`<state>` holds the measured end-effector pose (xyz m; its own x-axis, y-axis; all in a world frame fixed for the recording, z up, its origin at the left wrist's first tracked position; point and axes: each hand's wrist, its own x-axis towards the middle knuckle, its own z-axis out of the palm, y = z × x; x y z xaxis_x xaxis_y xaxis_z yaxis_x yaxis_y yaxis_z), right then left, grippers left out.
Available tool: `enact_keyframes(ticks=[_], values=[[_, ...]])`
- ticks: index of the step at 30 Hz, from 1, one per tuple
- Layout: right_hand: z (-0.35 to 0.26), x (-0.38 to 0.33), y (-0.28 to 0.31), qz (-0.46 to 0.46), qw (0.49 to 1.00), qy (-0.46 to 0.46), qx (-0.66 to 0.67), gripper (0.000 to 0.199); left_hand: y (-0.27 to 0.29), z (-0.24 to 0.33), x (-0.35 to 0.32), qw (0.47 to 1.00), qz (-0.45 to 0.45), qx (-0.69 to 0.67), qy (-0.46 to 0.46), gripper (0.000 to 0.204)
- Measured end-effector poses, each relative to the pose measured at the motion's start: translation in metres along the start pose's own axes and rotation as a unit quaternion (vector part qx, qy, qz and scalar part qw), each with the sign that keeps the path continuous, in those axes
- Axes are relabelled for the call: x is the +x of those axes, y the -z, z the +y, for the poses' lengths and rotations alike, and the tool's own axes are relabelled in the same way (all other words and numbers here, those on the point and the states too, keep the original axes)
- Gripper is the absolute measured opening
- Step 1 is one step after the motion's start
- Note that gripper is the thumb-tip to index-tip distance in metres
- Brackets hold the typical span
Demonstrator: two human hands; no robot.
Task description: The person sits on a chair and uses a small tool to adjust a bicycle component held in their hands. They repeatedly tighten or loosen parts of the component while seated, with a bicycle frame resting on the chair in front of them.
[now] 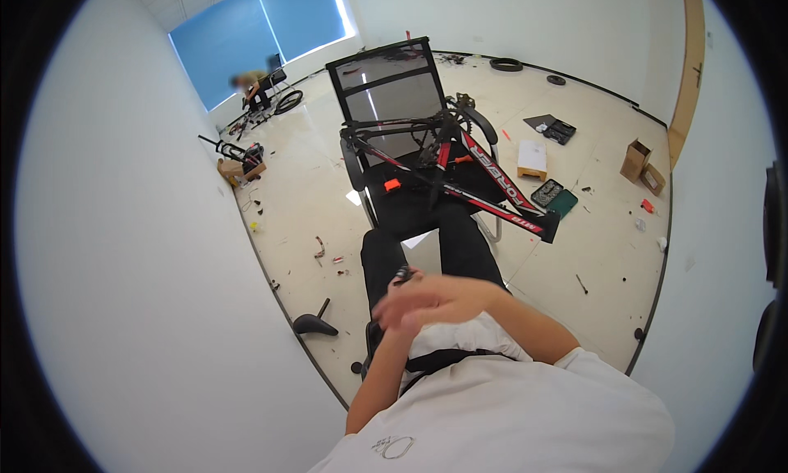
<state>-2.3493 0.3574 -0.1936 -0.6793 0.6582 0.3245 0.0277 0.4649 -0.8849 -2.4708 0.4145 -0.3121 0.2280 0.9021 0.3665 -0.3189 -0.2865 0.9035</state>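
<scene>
A small dark part (402, 273) is seen just below the centre of the frame, at the far edge of the two overlapped hands, above the black trousers (470, 247). The left hand (396, 285) is largely covered by the right hand (431, 299), so the grip of either cannot be told, though the part seems to be pinched by the left fingers.

For good handling, the part is best kept low over the lap, where a slip might be caught, and pinched firmly by one hand while only light force is applied by the other; it would be better seen if the covering hand were drawn aside.

Farther up the frame, a red and black bicycle frame (501, 173) is laid across a black chair (387, 67); an orange block (392, 184) and an orange-handled tool (464, 159) are set on its seat. An open tool case (546, 194) is placed right of centre, a saddle (316, 324) at lower left, and another person (253, 83) is seen at upper left
</scene>
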Motion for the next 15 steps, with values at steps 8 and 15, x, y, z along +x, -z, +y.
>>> enact_keyframes(ticks=[8,15], values=[[0.091,-0.025,0.054,0.155,0.953,-0.113,-0.236,0.026,-0.019,0.044,0.003,0.912,-0.064,-0.237,0.33,0.013],[0.091,-0.042,-0.022,0.097,0.954,-0.262,0.106,0.039,0.016,0.035,0.025,0.932,0.075,-0.256,0.244,0.01]])
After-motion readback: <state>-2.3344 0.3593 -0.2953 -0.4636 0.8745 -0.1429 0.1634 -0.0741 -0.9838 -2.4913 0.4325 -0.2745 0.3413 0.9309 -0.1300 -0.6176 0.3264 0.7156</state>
